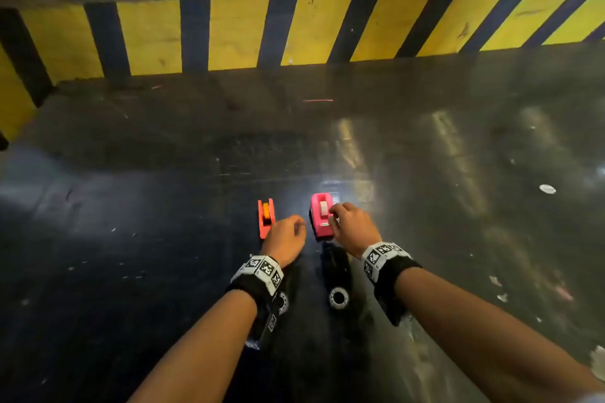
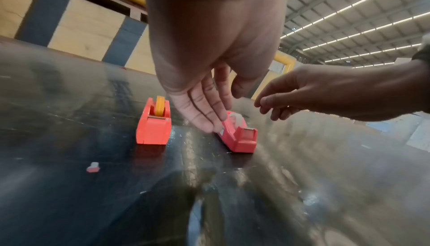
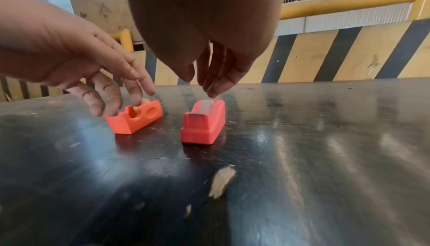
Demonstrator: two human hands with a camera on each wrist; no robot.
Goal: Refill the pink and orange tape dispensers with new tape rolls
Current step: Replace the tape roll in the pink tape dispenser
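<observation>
Warehouse setting: dark scuffed tabletop (image 1: 131,239) with a yellow-and-black striped barrier (image 1: 229,29) along its far edge. Small orange plastic tape dispenser (image 1: 265,217) with a yellow-orange roll (image 2: 160,108) seated, and the pink plastic tape dispenser (image 1: 320,216) with a whitish roll (image 3: 207,105) seated, sit side by side near the middle of the tabletop, closer to the near edge, close together but not touching. Both look loaded, so refill seems about done. Risks: both dispensers are light, so a stray finger could nudge or tip one or drag it across the slick tabletop; pink one's tape end may not be caught on the cutter, can't confirm. Left hand (image 1: 284,239): fingers straight and loosely spread, holding nothing, hovering between the dispensers; left wrist view puts fingertips against the pink one's side, contact unclear. Right hand (image 1: 352,229): relaxed, slightly curled, empty, just above the pink dispenser's right side.
</observation>
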